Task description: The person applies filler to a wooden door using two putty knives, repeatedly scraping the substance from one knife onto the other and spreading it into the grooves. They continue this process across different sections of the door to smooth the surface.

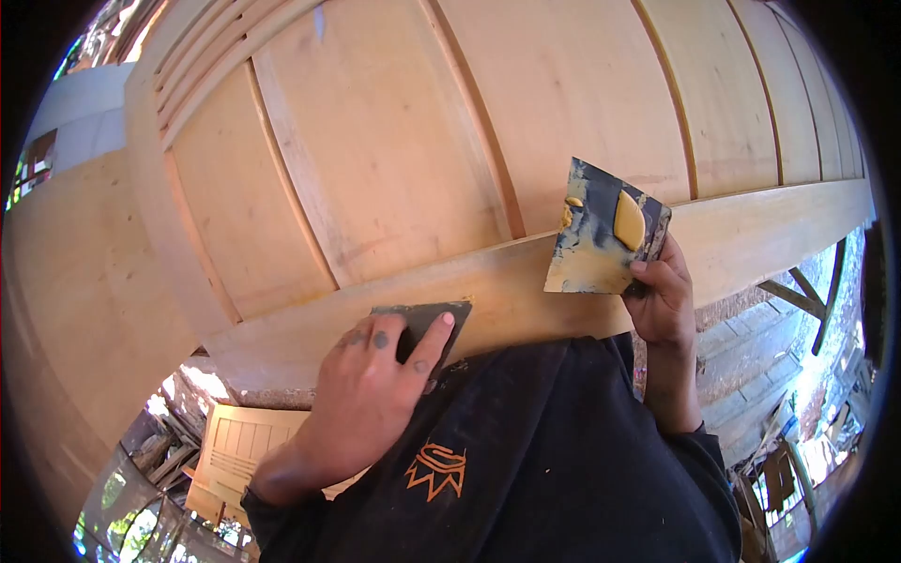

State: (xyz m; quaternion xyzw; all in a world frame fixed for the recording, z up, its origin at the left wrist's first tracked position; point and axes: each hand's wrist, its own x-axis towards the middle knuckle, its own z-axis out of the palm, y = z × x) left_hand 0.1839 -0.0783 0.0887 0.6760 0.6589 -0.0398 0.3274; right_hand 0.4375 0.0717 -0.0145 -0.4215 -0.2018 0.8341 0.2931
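Here, left hand (368, 387) grips scraper (421, 322) near rail edge (521, 274); right hand (665, 296), apart, grips plate (598, 230).

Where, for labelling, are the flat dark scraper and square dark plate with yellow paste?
Flat dark scraper (414, 325), head view: exposed face.
Square dark plate (599, 210), head view: dark part of its face.

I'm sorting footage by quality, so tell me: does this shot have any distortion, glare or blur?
Head view: wide-lens distortion bows the door's long edge, with black corners; head view: strong glare washes out patches of ground at the right; head view: left hand, right hand and yellow paste look fairly sharp, without obvious motion blur.
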